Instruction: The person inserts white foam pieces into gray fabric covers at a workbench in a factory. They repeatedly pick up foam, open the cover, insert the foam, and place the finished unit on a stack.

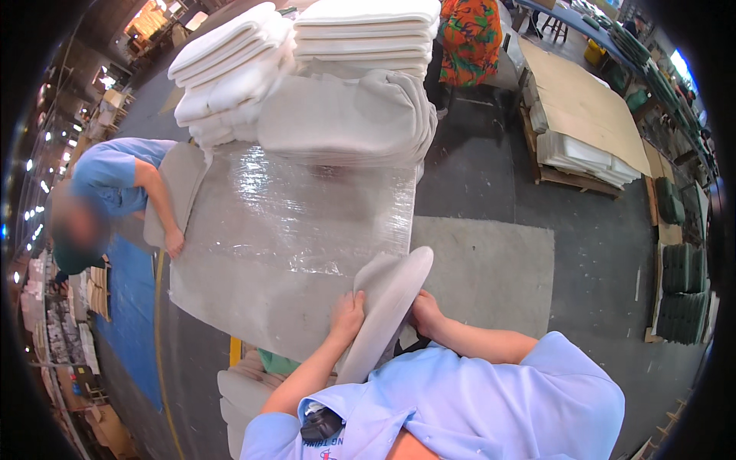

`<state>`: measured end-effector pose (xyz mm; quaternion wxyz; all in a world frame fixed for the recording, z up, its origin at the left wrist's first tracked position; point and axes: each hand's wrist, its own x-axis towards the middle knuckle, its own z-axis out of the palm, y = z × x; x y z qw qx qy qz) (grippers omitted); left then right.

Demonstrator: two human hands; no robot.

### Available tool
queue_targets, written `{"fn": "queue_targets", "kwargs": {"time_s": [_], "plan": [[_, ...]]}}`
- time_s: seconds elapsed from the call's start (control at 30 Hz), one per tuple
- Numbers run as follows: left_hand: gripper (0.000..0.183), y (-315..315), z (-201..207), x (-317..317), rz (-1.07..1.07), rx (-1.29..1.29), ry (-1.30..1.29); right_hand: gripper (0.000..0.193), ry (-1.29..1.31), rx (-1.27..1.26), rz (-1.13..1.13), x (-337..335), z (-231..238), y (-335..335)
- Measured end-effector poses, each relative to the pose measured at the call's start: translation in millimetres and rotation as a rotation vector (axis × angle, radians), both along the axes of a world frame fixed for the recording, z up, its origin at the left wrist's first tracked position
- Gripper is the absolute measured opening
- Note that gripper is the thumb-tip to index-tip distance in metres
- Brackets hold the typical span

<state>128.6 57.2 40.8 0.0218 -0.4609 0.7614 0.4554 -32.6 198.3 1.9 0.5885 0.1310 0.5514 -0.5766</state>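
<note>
A light grey, rounded cushion (391, 307) stands tilted on its edge in front of my chest, over the near right corner of the table. My left hand (349, 314) presses its fingers and thumb against the cushion's left side. On the other side my right hand (426, 313) grips the cushion's edge, with some fingers hidden behind it. The near part of the table's grey top (253, 295) lies beside my left hand, and clear plastic film (307, 207) is stretched over its middle.
A co-worker (126, 176) at the left holds another grey cushion (180, 192). Grey cushions (345, 115) and white pads (368, 31) are stacked at the table's far end. More grey cushions (241, 387) lie low at my left. A covered pallet stack (583, 107) stands far right.
</note>
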Motion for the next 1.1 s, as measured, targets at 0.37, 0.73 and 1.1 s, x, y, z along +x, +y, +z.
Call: {"fn": "queue_targets", "kwargs": {"time_s": [0.37,0.73,1.1], "plan": [[0.046,-25,-24,-55,0.092,-0.086,-0.141,0.034,-0.209,0.175,-0.485,-15,-7,-43],[0.03,-3,-55,-64,0.141,-0.528,0.01,0.034,-0.228,0.292,-0.595,4,-68,-89],[0.04,-12,-34,-25,0.07,-0.324,0.043,0.033,-0.233,0.272,-0.441,32,-78,-92]]}}
